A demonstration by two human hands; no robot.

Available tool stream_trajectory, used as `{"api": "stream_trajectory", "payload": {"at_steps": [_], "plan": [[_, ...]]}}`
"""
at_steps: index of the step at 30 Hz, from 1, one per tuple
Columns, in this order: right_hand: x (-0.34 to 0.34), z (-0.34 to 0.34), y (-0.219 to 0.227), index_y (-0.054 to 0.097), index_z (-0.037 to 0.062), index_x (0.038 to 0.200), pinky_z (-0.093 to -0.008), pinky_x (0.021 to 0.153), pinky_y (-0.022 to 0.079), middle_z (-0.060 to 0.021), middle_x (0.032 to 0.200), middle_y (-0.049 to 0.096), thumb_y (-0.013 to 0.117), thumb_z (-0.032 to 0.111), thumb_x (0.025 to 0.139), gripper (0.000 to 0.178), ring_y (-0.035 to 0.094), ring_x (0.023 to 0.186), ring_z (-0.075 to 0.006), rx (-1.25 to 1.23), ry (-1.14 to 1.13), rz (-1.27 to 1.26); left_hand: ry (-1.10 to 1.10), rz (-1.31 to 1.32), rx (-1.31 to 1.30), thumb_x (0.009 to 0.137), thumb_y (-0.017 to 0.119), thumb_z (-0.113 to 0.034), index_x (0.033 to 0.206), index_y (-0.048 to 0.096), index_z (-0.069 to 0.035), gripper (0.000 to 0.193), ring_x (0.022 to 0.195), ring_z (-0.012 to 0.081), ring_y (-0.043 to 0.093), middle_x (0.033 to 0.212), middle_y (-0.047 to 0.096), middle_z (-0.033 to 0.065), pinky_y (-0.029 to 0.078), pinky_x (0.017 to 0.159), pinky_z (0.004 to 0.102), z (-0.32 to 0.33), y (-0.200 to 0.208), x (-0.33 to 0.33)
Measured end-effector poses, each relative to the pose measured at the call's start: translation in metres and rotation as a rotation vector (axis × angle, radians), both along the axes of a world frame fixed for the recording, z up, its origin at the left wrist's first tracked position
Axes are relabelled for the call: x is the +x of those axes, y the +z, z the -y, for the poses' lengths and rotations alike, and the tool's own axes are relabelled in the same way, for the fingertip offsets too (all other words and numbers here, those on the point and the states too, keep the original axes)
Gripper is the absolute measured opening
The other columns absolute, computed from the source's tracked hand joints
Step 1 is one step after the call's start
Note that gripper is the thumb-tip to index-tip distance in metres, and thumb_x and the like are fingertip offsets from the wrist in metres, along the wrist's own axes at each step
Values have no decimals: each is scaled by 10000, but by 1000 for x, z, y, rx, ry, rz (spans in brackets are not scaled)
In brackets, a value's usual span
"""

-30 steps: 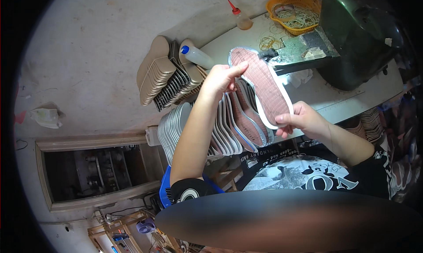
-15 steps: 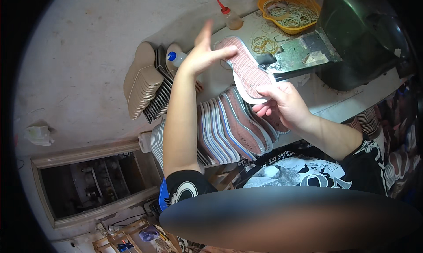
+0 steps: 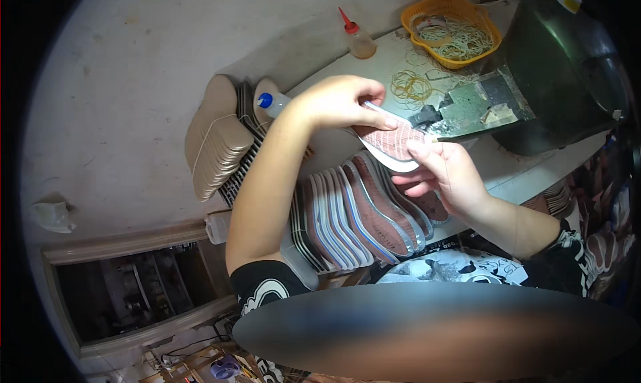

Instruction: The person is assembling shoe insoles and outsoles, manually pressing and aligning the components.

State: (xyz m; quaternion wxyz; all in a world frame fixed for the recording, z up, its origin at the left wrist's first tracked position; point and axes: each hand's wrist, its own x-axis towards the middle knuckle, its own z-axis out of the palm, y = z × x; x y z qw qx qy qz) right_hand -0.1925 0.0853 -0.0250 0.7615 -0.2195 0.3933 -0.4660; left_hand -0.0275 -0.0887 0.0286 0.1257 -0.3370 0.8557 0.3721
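Observation:
A reddish-brown patterned shoe insole [image 3: 388, 143] with a pale rim is held up in both hands, in front of the small black head of a dark green machine [image 3: 481, 103]. My left hand [image 3: 347, 106] is closed over its far end, thumb lying on the patterned face. At the near end, my right hand [image 3: 455, 176] pinches the edge with the thumb on top and fingers below. Part of the insole is hidden behind the left hand. Just below, a row of similar insoles [image 3: 380, 213] stands packed on edge, brown, white and blue-edged.
Tied stacks of beige insoles [image 3: 217, 143] lean at the wall, beside a blue-capped bottle [image 3: 274, 104]. Farther back are a red-tipped squeeze bottle [image 3: 360, 44], loose rubber bands [image 3: 410, 86] and a yellow basket [image 3: 453, 61] of bands. A framed opening [image 3: 133, 289] is at lower left.
My left hand, spread with the thumb at the insole before, has come down and closed on its far end. The insole has tilted and shifted nearer; the right hand still grips it.

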Motion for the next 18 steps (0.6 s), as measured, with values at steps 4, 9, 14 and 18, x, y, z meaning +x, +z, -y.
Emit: {"api": "stream_trajectory", "payload": {"at_steps": [4, 9, 14, 18], "plan": [[-4, 2, 1, 629, -33, 1057, -201, 605, 547, -107, 955, 674, 578, 304, 934, 363, 677, 817, -138, -49, 42, -48, 87, -40, 63, 822, 713, -315, 801, 551, -45, 315, 643, 82, 515, 663, 512, -6, 467, 576, 249, -22, 5, 4], [-1, 3, 5, 625, -24, 1066, -199, 595, 542, -103, 928, 676, 577, 307, 936, 358, 679, 789, -138, -80, 19, -35, 290, -140, 242, 841, 700, -284, 802, 582, -36, 277, 625, 72, 495, 677, 526, -21, 441, 564, 232, -29, -2, 12], [-4, 3, -3, 623, -15, 1054, -197, 593, 539, -99, 911, 678, 566, 331, 940, 369, 681, 781, -142, -78, 13, -20, 296, -96, 187, 851, 693, -277, 783, 574, -25, 287, 632, 62, 480, 676, 517, -27, 418, 548, 234, -37, -1, 11], [-8, 5, -4, 620, -9, 1045, -194, 573, 539, -95, 912, 678, 558, 365, 939, 394, 681, 756, -138, -71, 57, -49, 370, -64, 133, 876, 668, -272, 780, 560, -17, 293, 641, 49, 458, 672, 509, -24, 407, 552, 233, -57, 7, 8]]}}
